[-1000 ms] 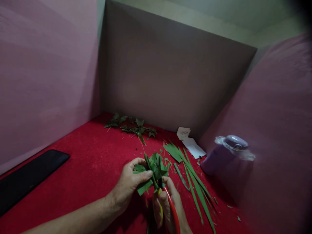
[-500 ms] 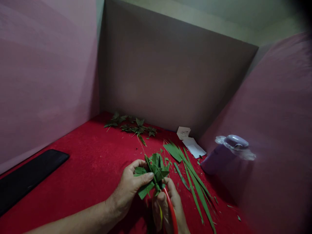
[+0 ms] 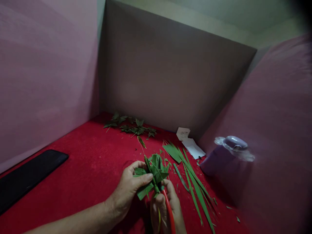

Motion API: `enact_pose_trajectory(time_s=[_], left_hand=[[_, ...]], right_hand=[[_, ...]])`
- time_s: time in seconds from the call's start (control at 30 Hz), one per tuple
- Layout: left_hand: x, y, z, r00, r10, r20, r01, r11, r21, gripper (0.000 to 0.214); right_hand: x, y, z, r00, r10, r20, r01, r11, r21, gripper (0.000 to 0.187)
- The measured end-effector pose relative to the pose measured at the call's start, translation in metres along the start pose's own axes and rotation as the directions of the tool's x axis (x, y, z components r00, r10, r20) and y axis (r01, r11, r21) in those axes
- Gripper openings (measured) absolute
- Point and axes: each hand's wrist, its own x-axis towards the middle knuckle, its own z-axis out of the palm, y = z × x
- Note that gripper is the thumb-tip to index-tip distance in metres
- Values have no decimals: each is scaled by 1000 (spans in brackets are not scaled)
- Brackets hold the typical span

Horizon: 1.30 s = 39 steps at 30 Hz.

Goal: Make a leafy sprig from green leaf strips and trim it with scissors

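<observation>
A folded bundle of green leaf strips [image 3: 157, 169], fanned out like a flower, is pinched between the thumb and fingers of my left hand [image 3: 130, 185]. My right hand [image 3: 168, 204] is closed round scissors with red and yellow handles [image 3: 170, 208]. Their dark blades reach up into the leaf bundle close to its tied base, and much of them is hidden by leaves. Right beside the hands, long green leaf blades [image 3: 195, 178] and a wider leaf piece [image 3: 172, 152] lie on the red cloth [image 3: 92, 182].
Leafy sprigs [image 3: 136, 126] lie along the back wall. White paper pieces [image 3: 193, 148] rest at the back right, near a purple container with clear plastic round its top [image 3: 221, 157]. A flat black object [image 3: 31, 175] lies at left. Small leaf scraps are scattered on the cloth.
Almost nothing differs. The whole view has shifted very slightly, and both hands keep their hold on the leaf bundle and scissors.
</observation>
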Motion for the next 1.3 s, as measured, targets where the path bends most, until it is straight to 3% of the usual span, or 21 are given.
enact_pose_trajectory(time_s=[0.43,0.77,1.03,1.2,1.3], left_hand=[[1,-1,-1,1000,-17,-4,17,1000,-2,21],[6,1,-3,1000,-11,-24,12,1000,3,23],[5,1,-3,999,-32,6,32,999,-34,23],[7,6,-2,1000,-24,-1,24,997,-67,24],[6,11,-1,1000,-19,6,20,996,-90,23]], right_hand=[[-1,1,0,998,14,-55,-15,999,-36,51],[1,3,1,998,12,-57,-6,994,105,49],[2,-6,3,984,93,-155,-72,989,132,55],[2,-5,1,997,65,-45,-60,993,102,53],[0,-1,-2,995,79,-58,-76,995,58,57]])
